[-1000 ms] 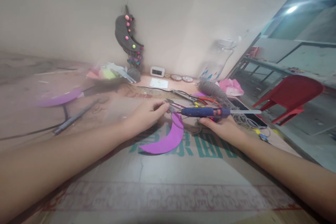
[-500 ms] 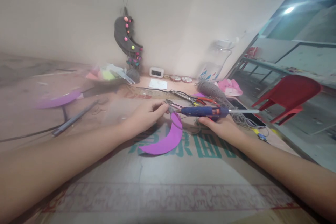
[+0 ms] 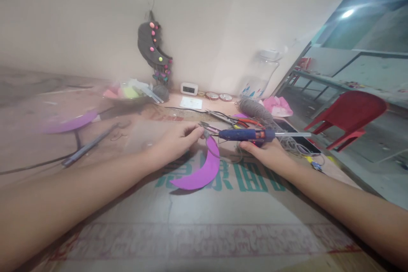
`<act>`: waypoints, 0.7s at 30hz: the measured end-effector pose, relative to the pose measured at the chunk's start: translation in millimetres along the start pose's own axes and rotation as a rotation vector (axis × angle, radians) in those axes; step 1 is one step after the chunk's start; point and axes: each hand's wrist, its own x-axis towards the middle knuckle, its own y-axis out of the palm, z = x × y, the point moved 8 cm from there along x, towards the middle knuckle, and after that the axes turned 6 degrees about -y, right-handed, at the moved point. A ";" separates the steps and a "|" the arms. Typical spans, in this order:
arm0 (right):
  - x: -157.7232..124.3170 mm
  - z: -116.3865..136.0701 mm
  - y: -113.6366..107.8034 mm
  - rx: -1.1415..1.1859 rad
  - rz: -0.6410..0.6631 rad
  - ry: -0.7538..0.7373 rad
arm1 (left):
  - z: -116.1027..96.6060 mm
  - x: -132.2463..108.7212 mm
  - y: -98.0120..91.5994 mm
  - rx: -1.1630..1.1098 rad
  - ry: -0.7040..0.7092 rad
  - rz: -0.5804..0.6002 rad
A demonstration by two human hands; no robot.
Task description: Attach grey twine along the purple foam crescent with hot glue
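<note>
A purple crescent [image 3: 204,172] hangs from the pinched fingers of my left hand [image 3: 185,139]. Grey yarn is wrapped round its upper tip, beside those fingers. My right hand [image 3: 266,149] is closed round a blue hot glue gun [image 3: 239,135], a clear glue stick [image 3: 293,134] jutting from its back end. The gun's nozzle points left, close to the wrapped tip; whether it touches cannot be made out. A loose strand of grey yarn loops below the gun toward the yarn ball [image 3: 256,109] at the right.
Pliers [image 3: 219,115], a dark phone [image 3: 299,138] and yellow-handled cutters [image 3: 314,162] lie around my right hand. At the back stand a small clock [image 3: 189,89] and a clear jar [image 3: 261,76]. A decorated grey crescent [image 3: 148,44] hangs on the wall. A bowl [image 3: 126,101] sits left.
The lower tip of the purple crescent has shifted slightly right and down. Both hands keep their hold, and the view has moved a little.
</note>
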 end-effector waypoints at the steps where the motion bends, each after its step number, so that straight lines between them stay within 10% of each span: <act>1: 0.2 -0.3 -0.2 0.003 -0.005 -0.001 | -0.1 -0.1 0.2 -0.003 -0.001 0.002; 14: 19.2 24.5 -19.4 0.110 0.020 -0.118 | -1.4 -0.1 5.6 -0.082 -0.015 0.037; 21: 79.9 24.0 -24.5 0.051 -0.041 -0.019 | 2.2 0.5 10.0 -0.125 -0.068 0.067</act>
